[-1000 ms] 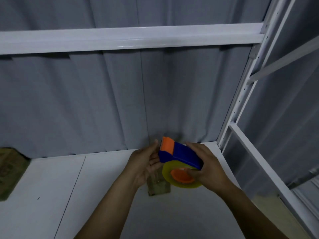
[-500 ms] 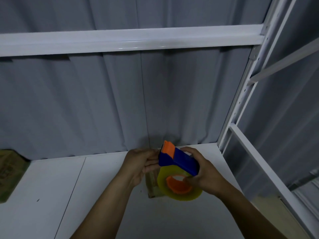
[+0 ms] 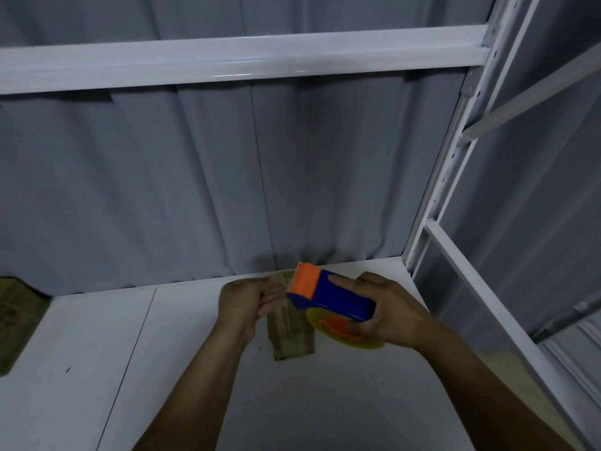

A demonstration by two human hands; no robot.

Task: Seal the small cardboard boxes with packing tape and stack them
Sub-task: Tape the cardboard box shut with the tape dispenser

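A small cardboard box [image 3: 292,340] lies on the white shelf board [image 3: 182,369] near the back curtain. My right hand [image 3: 390,315] grips a blue and orange tape dispenser [image 3: 330,297] with a yellowish tape roll [image 3: 349,336], held just above the box's right side. My left hand [image 3: 248,302] is at the box's far left end, fingers curled beside the dispenser's orange front. Whether those fingers pinch the tape end or the box is too dark to tell.
More brown cardboard [image 3: 16,323] sits at the shelf's far left edge. A white beam [image 3: 240,65] crosses overhead, and a white upright post [image 3: 442,177] with a side rail [image 3: 487,288] bounds the right. Grey curtain hangs behind.
My right hand has tilted the dispenser flatter and shifted it right, uncovering more of the box. My left hand has slid back toward the box's far end.
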